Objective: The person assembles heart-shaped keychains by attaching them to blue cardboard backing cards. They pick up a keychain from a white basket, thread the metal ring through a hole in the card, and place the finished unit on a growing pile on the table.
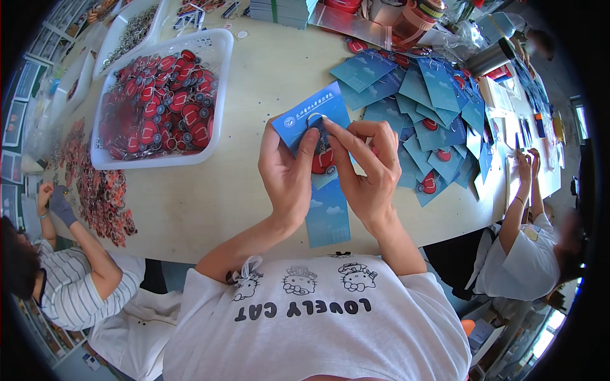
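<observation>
In front of my chest I hold a blue printed card (pixel 330 97) with a red keychain (pixel 322 161) hanging against it. My left hand (pixel 287 171) pinches the card's left side, its thumb lying near the keychain's metal ring (pixel 314 119). The fingers of my right hand (pixel 372 168) are closed on the keychain and its ring, close to the card's right edge. A second blue card (pixel 328 216) lies on the table below my hands, partly hidden by them.
A white basket (pixel 223 95) of red keychains stands at the left, beside a heap of orange-red pieces (pixel 101 203). Blue cards with keychains (pixel 419 114) pile up at the right, near a metal flask (pixel 489 58). Co-workers sit on both sides.
</observation>
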Motion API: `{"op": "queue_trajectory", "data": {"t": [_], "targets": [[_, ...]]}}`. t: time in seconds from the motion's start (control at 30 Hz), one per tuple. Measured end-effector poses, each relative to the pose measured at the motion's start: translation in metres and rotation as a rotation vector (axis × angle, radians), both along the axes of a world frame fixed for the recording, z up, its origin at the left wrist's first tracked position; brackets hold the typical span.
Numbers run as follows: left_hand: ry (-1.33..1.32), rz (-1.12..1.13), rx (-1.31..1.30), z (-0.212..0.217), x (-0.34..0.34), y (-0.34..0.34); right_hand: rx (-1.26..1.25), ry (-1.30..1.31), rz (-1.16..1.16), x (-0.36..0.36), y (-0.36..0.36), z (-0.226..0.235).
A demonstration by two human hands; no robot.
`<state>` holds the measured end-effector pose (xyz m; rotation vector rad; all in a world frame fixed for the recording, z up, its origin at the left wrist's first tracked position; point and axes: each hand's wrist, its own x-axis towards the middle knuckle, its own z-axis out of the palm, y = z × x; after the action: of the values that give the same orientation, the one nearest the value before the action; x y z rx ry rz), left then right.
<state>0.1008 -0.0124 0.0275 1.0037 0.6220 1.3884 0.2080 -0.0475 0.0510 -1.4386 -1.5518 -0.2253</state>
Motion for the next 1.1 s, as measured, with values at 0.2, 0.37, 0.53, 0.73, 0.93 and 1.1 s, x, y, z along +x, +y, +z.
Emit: {"op": "queue_trajectory", "data": {"t": [0.2,0.37,0.53,0.73,0.93,1.1], "targets": [[-0.037,0.094,0.014,0.0,0.006,-0.003,-0.265,0.518,0.12,-0.008,-0.002,0.011],[-0.057,0.036,0.01,-0.004,0.001,0.002,-0.12,0.295,-0.031,0.005,0.003,0.015],[-0.159,-0.113,-0.096,0.005,-0.002,0.003,-0.337,0.602,0.21,0.021,0.009,-0.003],[-0.139,-0.196,-0.2,0.0,-0.005,0.004,-0.342,0.911,0.273,0.013,0.007,-0.009],[-0.078,-0.153,-0.236,-0.003,-0.003,0.004,-0.328,0.736,0.219,0.019,0.004,-0.02],[0.043,-0.27,-0.192,-0.016,0.002,-0.002,-0.391,0.888,0.234,0.045,-0.012,-0.013]]}}
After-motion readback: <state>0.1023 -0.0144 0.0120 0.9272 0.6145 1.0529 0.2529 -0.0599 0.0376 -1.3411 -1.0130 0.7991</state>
